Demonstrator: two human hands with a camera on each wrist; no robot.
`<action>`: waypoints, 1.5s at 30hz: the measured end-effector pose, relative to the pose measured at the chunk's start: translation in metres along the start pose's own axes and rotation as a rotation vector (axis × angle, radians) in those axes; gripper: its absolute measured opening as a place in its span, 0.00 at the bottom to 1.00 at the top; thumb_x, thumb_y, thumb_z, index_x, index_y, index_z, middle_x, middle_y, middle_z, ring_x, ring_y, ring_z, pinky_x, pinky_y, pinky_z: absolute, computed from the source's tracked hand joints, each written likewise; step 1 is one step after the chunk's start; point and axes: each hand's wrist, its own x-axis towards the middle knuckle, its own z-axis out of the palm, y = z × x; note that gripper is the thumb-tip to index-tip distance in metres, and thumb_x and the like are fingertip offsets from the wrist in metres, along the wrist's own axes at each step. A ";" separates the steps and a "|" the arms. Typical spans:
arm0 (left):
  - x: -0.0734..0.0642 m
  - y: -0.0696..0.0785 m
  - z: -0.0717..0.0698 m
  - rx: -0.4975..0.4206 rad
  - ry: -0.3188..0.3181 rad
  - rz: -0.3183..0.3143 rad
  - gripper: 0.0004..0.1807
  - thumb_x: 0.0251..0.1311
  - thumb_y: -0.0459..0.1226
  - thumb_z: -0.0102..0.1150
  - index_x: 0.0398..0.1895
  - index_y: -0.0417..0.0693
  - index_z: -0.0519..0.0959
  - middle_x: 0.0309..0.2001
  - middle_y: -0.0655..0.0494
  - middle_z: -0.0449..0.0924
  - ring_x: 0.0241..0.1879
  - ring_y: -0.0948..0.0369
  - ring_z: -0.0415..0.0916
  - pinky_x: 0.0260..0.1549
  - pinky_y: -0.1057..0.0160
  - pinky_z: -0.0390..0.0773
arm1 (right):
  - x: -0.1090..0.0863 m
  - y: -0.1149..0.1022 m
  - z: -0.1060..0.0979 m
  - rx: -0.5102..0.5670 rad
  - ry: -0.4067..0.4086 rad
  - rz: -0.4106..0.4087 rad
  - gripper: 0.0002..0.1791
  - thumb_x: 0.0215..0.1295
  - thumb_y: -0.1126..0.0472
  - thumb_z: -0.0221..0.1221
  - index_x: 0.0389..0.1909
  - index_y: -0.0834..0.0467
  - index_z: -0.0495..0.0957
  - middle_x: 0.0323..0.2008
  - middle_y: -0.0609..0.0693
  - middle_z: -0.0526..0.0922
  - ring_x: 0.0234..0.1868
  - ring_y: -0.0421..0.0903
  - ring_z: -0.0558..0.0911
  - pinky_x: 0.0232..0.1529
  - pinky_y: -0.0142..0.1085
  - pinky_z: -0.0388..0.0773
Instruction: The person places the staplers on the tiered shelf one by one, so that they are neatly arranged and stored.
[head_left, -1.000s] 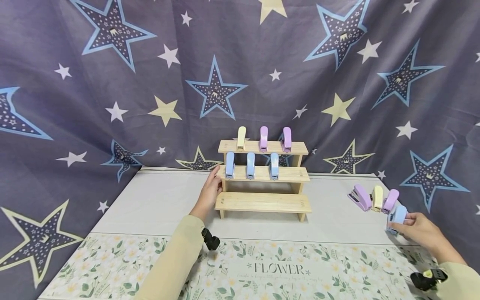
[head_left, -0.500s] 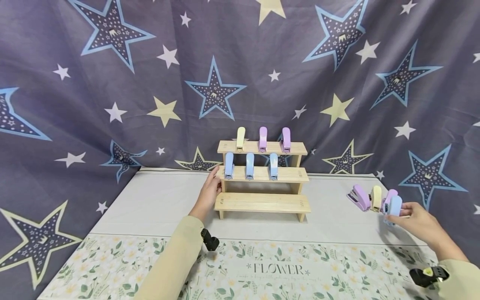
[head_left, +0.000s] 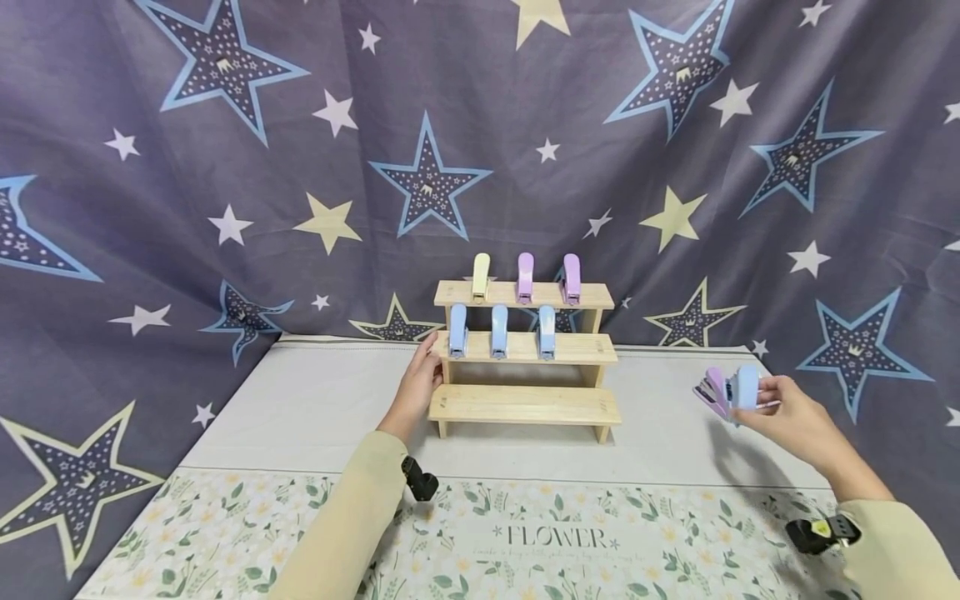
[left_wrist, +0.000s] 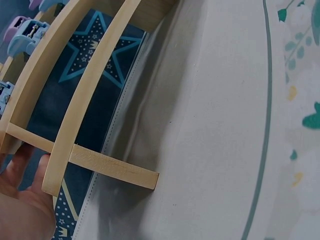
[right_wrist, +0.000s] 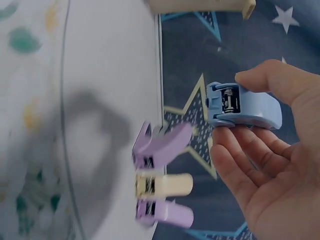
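Observation:
My right hand [head_left: 798, 421] pinches a light blue stapler [right_wrist: 257, 107] between thumb and fingers, raised over the right side of the table. Below it in the right wrist view are a purple stapler [right_wrist: 167, 146], a cream one [right_wrist: 172, 185] and another purple stapler [right_wrist: 172, 214]; in the head view the held stapler and hand hide most of them. My left hand [head_left: 415, 390] holds the left end of a three-tier wooden stand [head_left: 525, 404], fingers at the middle tier's side. Three blue staplers [head_left: 499, 332] stand on that middle tier.
On the top tier are a yellow stapler [head_left: 481, 277] and two purple staplers [head_left: 526, 277]. The lowest tier is bare wood. A floral cloth strip [head_left: 555, 537] runs along the table's front, and a star-patterned curtain [head_left: 300, 167] hangs behind and at the sides.
My right hand has lifted the blue stapler off the table and carried it left, in front of the other loose staplers. The left hand stays at the stand.

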 end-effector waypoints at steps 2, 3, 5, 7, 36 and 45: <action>0.001 -0.002 0.001 0.008 0.009 0.008 0.28 0.80 0.44 0.29 0.81 0.62 0.51 0.77 0.45 0.54 0.73 0.47 0.57 0.71 0.49 0.59 | 0.004 -0.008 0.003 0.004 0.009 -0.023 0.33 0.63 0.54 0.68 0.56 0.73 0.66 0.43 0.65 0.81 0.39 0.46 0.80 0.32 0.29 0.77; 0.001 -0.003 0.001 0.013 0.014 0.011 0.28 0.80 0.44 0.29 0.81 0.62 0.52 0.77 0.45 0.55 0.73 0.47 0.58 0.71 0.49 0.60 | 0.006 -0.011 0.005 0.021 0.008 -0.036 0.32 0.63 0.55 0.68 0.56 0.74 0.66 0.43 0.65 0.81 0.39 0.46 0.80 0.31 0.29 0.78; 0.001 -0.003 0.001 0.020 0.019 0.016 0.28 0.79 0.44 0.29 0.81 0.62 0.52 0.76 0.45 0.55 0.72 0.47 0.58 0.70 0.49 0.60 | 0.011 -0.020 0.008 0.059 0.011 -0.068 0.32 0.62 0.58 0.68 0.56 0.74 0.66 0.43 0.65 0.81 0.37 0.43 0.80 0.30 0.29 0.79; 0.001 -0.004 0.001 0.025 0.020 0.021 0.29 0.79 0.43 0.29 0.81 0.61 0.51 0.76 0.44 0.55 0.72 0.46 0.58 0.70 0.48 0.60 | 0.015 -0.028 0.013 0.104 0.025 -0.104 0.30 0.61 0.61 0.68 0.55 0.75 0.66 0.42 0.66 0.80 0.36 0.40 0.79 0.29 0.30 0.81; 0.002 -0.005 0.001 0.023 0.021 -0.002 0.28 0.79 0.44 0.29 0.80 0.65 0.52 0.76 0.47 0.56 0.72 0.48 0.59 0.70 0.50 0.61 | 0.071 -0.121 0.066 0.244 -0.028 -0.180 0.30 0.61 0.60 0.69 0.56 0.70 0.67 0.45 0.64 0.80 0.45 0.57 0.81 0.43 0.41 0.81; 0.002 -0.004 0.001 0.018 0.017 0.005 0.28 0.79 0.45 0.29 0.80 0.65 0.52 0.76 0.47 0.55 0.72 0.47 0.59 0.70 0.51 0.61 | 0.089 -0.133 0.079 0.232 -0.072 -0.162 0.29 0.61 0.56 0.69 0.57 0.66 0.69 0.47 0.62 0.81 0.45 0.54 0.80 0.42 0.41 0.79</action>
